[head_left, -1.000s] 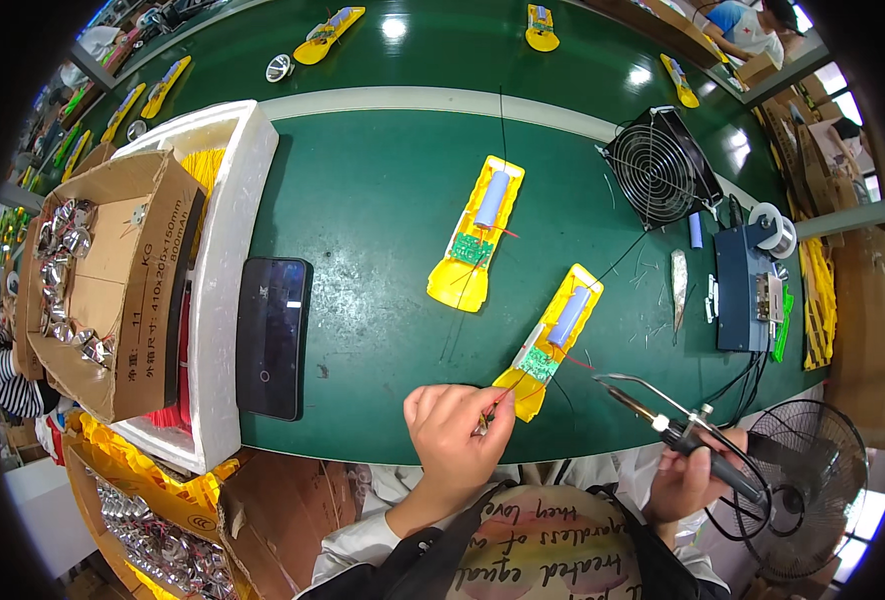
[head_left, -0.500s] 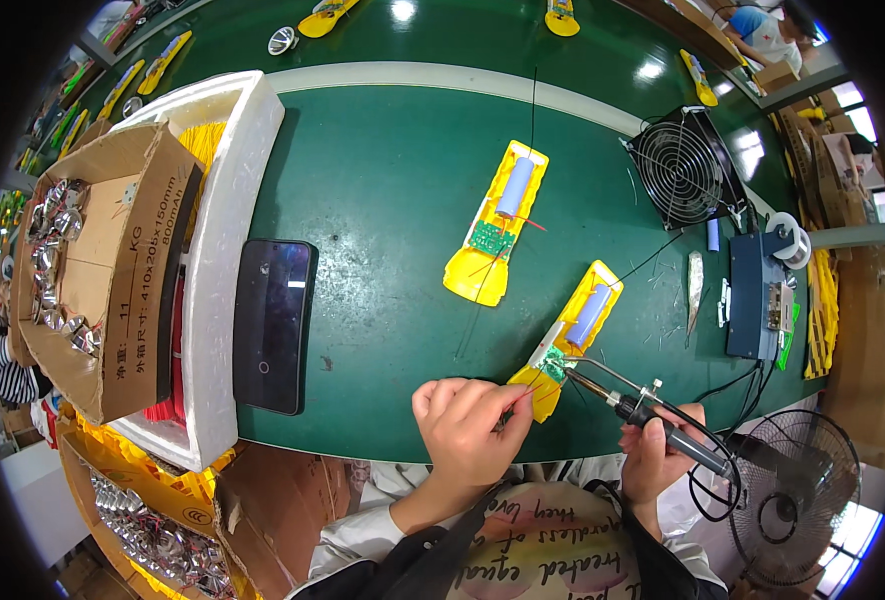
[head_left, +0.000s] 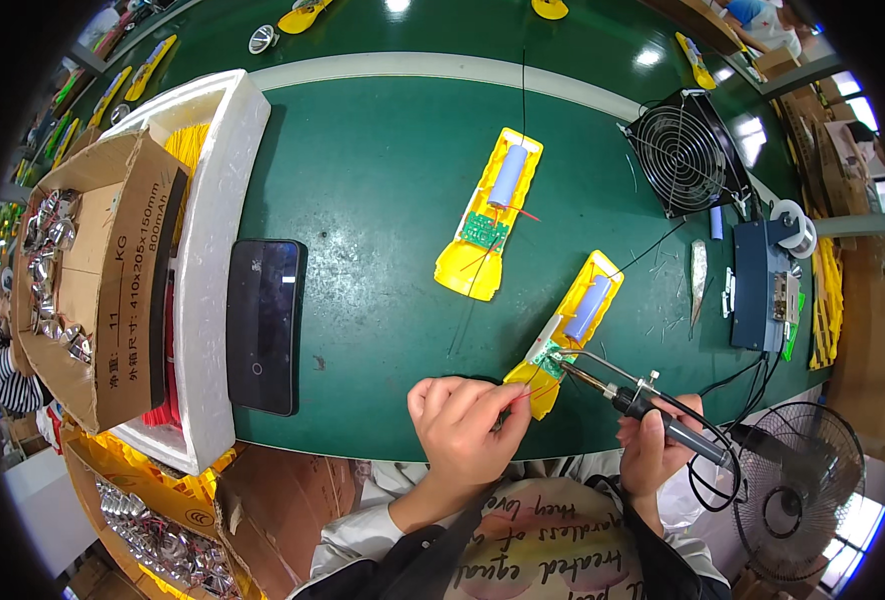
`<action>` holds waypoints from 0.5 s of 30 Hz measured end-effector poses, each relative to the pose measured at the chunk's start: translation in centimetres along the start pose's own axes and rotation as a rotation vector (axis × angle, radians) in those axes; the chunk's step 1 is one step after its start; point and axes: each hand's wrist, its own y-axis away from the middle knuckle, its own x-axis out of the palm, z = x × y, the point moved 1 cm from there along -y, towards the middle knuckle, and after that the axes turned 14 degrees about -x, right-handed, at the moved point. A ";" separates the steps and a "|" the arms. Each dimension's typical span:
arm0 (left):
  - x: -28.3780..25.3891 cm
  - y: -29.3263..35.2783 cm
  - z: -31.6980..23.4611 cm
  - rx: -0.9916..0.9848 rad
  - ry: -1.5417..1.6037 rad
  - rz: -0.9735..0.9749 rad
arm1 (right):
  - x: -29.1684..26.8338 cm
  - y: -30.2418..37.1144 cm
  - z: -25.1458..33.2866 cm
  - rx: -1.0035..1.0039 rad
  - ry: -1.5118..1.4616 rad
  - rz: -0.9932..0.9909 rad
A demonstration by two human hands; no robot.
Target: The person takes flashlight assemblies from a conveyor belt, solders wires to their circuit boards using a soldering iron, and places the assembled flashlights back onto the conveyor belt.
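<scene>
Close to the table's front edge lies a yellow plastic flashlight housing [head_left: 545,402] with a lilac battery cell [head_left: 589,307] and a small green circuit board [head_left: 551,362]. My left hand [head_left: 466,425] is closed at the housing's near end, thumb and forefinger pinching a thin red wire [head_left: 526,396]. My right hand [head_left: 653,445] grips a soldering iron [head_left: 685,436], whose tip points at the board; exact contact is too small to tell. Farther back lies a second yellow housing [head_left: 467,274] with its own cell [head_left: 508,177] and green board [head_left: 484,230].
At left, a cardboard box [head_left: 141,300] of shiny reflectors rests over a white foam box [head_left: 208,400], beside a black phone [head_left: 264,325]. To the right are a square black fan [head_left: 678,155], a blue soldering station [head_left: 753,285], a solder spool [head_left: 795,230] and a round fan [head_left: 798,495].
The whole view has shifted slightly. Both hands keep their grips on the wire and the soldering iron, and the iron's tip stays at the circuit board.
</scene>
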 end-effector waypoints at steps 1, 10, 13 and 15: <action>0.0 0.0 0.0 -0.001 0.000 0.001 | 0.0 0.0 -0.1 0.001 0.001 0.000; 0.1 0.0 0.0 -0.001 -0.003 0.002 | -0.4 0.4 -0.6 -0.051 -0.009 0.015; 0.0 0.0 -0.1 0.004 0.001 0.000 | -0.5 0.3 -0.4 -0.068 -0.001 0.015; 0.0 0.1 0.0 0.004 -0.006 -0.004 | -0.5 0.2 -0.3 -0.091 -0.026 0.049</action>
